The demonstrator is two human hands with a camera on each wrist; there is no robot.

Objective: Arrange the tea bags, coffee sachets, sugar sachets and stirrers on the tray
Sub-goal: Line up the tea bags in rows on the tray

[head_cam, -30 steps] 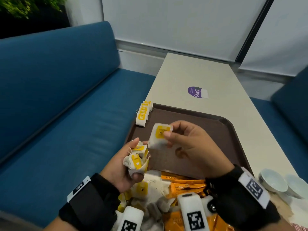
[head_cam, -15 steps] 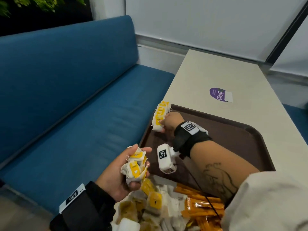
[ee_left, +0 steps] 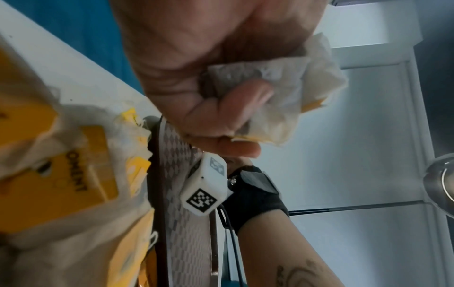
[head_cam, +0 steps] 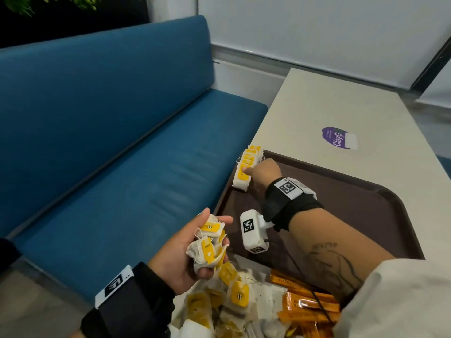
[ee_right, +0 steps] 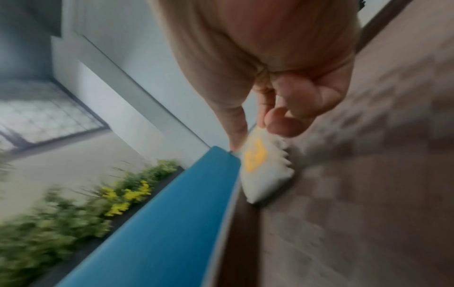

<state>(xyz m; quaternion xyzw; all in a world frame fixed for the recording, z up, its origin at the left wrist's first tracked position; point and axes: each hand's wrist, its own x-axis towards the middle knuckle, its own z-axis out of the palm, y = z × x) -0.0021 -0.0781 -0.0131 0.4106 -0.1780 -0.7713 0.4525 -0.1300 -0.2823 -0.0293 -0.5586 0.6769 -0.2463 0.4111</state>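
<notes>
A brown tray (head_cam: 341, 215) lies on the table with a row of yellow-labelled tea bags (head_cam: 252, 154) standing at its far left corner. My right hand (head_cam: 246, 170) reaches there and pinches the nearest tea bag (head_cam: 240, 182) at the front of the row. The right wrist view shows my right hand (ee_right: 255, 134) with thumb and finger on that tea bag (ee_right: 263, 170), which stands on the tray (ee_right: 368, 174). My left hand (head_cam: 212, 242) grips a bunch of tea bags (head_cam: 207, 252) above the tray's near left edge. Its curled fingers (ee_left: 236, 108) wrap that bunch (ee_left: 294, 87).
A loose pile of tea bags (head_cam: 234, 291), white sachets (head_cam: 268, 298) and orange coffee sachets (head_cam: 310, 306) lies at the tray's near end. A blue bench (head_cam: 122, 142) runs along the left. The cream table (head_cam: 317, 101) carries a purple sticker (head_cam: 338, 139).
My right hand carried one tea bag from beside the left hand out to the row at the tray's far left corner. The left hand kept its bunch. The head view swung left.
</notes>
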